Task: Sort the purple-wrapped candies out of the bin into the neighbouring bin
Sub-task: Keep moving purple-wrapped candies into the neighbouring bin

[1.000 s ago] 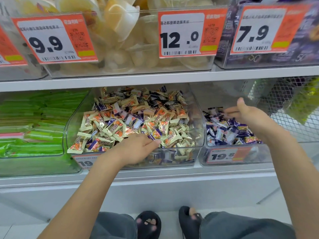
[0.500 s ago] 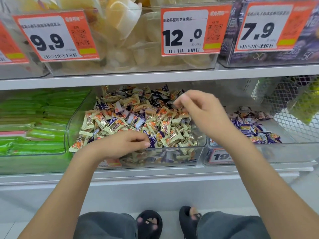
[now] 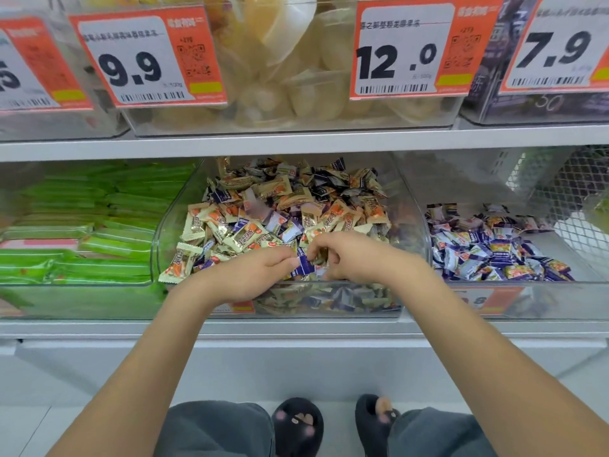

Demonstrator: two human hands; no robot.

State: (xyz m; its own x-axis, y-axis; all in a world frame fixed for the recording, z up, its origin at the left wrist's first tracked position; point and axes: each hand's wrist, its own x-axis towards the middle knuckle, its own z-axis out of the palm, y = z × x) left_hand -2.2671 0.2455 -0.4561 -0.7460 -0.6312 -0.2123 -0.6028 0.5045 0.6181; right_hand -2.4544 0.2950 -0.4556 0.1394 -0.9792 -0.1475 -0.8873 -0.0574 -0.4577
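A clear middle bin (image 3: 416,225) holds a heap of cream-and-orange candies mixed with purple-wrapped ones. Both hands meet over its front edge. My left hand (image 3: 253,275) pinches a purple-wrapped candy (image 3: 304,263) between thumb and fingers. My right hand (image 3: 356,255) has its fingers curled at the same candy's right side, touching the heap; I cannot tell whether it grips anything. The neighbouring bin (image 3: 527,298) on the right holds several purple-wrapped candies (image 3: 494,255).
A bin of green packets (image 3: 82,225) stands to the left. The upper shelf (image 3: 296,143) overhangs the bins, carrying clear bins with orange price tags (image 3: 412,51). A wire mesh basket (image 3: 573,192) sits at far right. My knees and black slippers (image 3: 296,423) are below the shelf.
My right hand came back from the right bin, crossed over the heap and dropped to the front of the middle bin beside my left hand, which now pinches a purple candy.
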